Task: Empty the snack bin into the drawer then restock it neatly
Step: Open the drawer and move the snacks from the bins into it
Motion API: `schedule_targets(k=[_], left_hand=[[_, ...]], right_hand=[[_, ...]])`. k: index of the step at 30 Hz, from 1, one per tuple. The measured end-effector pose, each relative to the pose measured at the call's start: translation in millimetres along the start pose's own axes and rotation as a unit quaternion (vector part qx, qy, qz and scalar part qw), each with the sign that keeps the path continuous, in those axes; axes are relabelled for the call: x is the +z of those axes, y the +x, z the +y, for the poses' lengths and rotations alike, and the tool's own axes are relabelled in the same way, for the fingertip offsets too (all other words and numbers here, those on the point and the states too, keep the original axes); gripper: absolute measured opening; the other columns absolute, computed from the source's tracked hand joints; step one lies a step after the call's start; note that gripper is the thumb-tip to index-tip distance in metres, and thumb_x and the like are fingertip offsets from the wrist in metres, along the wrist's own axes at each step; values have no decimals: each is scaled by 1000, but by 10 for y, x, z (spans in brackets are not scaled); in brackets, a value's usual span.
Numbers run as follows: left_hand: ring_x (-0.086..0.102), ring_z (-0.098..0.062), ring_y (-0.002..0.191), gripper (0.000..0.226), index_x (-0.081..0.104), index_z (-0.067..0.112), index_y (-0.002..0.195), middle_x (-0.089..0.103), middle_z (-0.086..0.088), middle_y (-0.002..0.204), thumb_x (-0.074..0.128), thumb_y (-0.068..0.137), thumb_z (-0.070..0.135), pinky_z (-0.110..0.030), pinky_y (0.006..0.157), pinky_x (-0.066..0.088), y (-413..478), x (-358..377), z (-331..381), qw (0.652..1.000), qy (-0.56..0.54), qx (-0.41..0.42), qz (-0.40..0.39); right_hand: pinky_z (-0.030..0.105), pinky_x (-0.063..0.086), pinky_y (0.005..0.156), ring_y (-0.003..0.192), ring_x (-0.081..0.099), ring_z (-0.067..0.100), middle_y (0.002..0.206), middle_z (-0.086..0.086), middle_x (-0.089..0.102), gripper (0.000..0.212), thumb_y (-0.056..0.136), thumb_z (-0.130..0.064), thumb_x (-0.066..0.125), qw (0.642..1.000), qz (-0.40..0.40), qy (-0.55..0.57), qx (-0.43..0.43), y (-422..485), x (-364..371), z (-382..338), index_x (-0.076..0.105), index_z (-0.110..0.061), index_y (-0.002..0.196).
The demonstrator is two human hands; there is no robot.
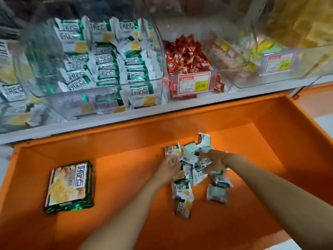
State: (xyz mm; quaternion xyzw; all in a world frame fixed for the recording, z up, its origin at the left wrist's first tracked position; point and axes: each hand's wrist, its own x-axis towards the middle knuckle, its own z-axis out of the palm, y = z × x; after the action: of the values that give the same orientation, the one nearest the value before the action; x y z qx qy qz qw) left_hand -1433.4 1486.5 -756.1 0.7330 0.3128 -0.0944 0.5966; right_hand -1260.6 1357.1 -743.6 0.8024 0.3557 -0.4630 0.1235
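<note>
An open orange drawer (126, 152) fills the lower half of the view. In its middle lies a loose heap of small white-and-green snack packets (191, 170). My left hand (166, 168) presses against the heap's left side, fingers curled around packets. My right hand (213, 160) lies on top of the heap from the right, fingers spread over the packets. Above the drawer, a clear plastic snack bin (100, 56) holds several rows of the same green-and-white packets, stacked on edge.
A large flat green-and-white snack bag (70, 185) lies in the drawer's left part. A clear bin of red wrapped candies (187, 56) with a price tag (194, 83) stands right of the snack bin. Further right are bins of yellow packs (281, 42). A white shelf ledge (144, 116) runs above the drawer.
</note>
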Motion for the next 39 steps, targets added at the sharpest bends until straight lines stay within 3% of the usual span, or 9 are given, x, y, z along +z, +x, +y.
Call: schedule_targets(k=[3,6,11,15,18,23,28,33,39], left_hand=[[59,-9,99,21,64,20,114,64,2,115,58,95,26,-21,76,44,-281,-557,357,964,137,154,170],[58,-8,70,16,67,19,94,66,7,86,53,95,27,-25,61,47,-749,-1196,768,858,218,338,321],[56,-18,78,19,63,11,93,62,-1,85,48,92,22,-31,65,43,-1462,-2140,1265,741,247,412,468],[44,-29,126,38,56,10,126,50,-12,135,51,92,28,-43,105,36,-1399,-2734,1115,757,369,289,456],[28,-25,142,55,35,8,145,19,-7,158,51,96,27,-42,116,26,-1313,-2844,936,802,378,258,383],[28,-24,141,56,37,10,144,20,-4,158,48,96,34,-46,113,30,-1219,-2941,839,770,402,281,409],[38,-24,135,52,42,10,141,29,-7,155,46,94,31,-41,109,35,-1150,-2958,800,741,414,284,446],[41,-24,133,52,44,11,140,31,-8,153,42,91,29,-39,105,38,-1122,-2914,810,743,407,278,453],[37,-23,136,49,45,11,139,29,-7,154,47,93,28,-41,107,37,-1135,-2922,804,749,410,276,442]], right_hand=[[35,39,106,130,46,19,148,-3,42,52,91,-46,59,992,44,45,-109,-400,-427,-423,48,-26,138],[19,49,81,88,62,1,100,-24,67,28,92,-47,56,967,56,59,-240,-1035,-898,-1031,67,-29,110],[27,54,82,94,67,13,103,6,72,27,96,-28,54,898,96,157,-399,-1966,-1491,-1922,69,-9,108],[26,51,83,94,65,16,105,8,70,27,93,-29,61,841,298,189,-411,-1804,-1813,-2532,68,-8,109],[32,41,104,123,53,23,133,10,57,43,90,-31,65,866,346,106,-344,-1352,-1995,-2805,59,-11,128],[49,20,118,145,18,32,160,8,14,83,85,-59,58,942,273,-125,-152,-715,-2207,-2929,17,-32,152],[52,31,110,132,31,35,136,12,32,74,79,-59,65,939,279,-140,-141,-633,-2294,-2934,33,-31,139],[49,19,118,145,16,36,159,9,4,79,91,-55,52,951,217,-180,-129,-575,-2293,-2949,13,-27,153],[42,34,109,123,42,34,131,15,36,58,88,-43,63,914,325,-84,-227,-637,-2266,-2820,46,-18,137]])
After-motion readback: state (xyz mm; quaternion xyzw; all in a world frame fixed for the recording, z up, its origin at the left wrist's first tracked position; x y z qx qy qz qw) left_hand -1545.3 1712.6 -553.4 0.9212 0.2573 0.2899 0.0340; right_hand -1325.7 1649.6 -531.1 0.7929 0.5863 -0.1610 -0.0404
